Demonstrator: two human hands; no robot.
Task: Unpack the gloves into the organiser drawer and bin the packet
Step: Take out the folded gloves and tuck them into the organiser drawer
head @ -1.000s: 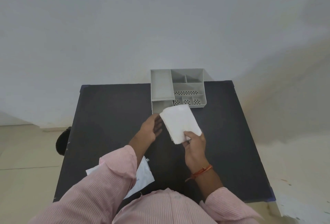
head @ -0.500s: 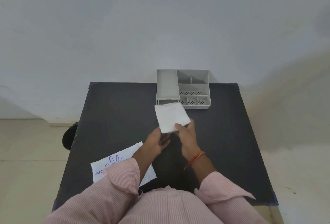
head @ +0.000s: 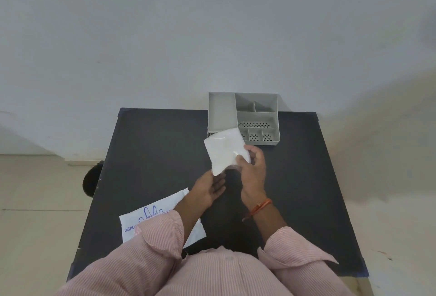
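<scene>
White and folded flat, the gloves (head: 225, 151) are pinched at their right edge in our right hand (head: 252, 168), thumb on top and fingers closed underneath. We hold them raised over the desk (head: 153, 154), and in this view their far corner overlaps the near left corner of the organiser (head: 243, 118). Whether they touch it we cannot tell.

Our left hand (head: 208, 190) is below the near corner of the gloves, palm up and fingers loosely spread, gripping nothing. It looks just short of the gloves' lower edge, though contact is hard to judge.

The grey organiser stands at the far edge of the desk, right of centre, with one long compartment on the left and smaller ones on the right, some with perforated floors. The drawer front is hidden behind the gloves.

The packet (head: 160, 215) lies flat near the near left corner of the desk, blue print up, partly under our left sleeve (head: 151, 248). An orange band (head: 259, 208) circles our right wrist.
</scene>
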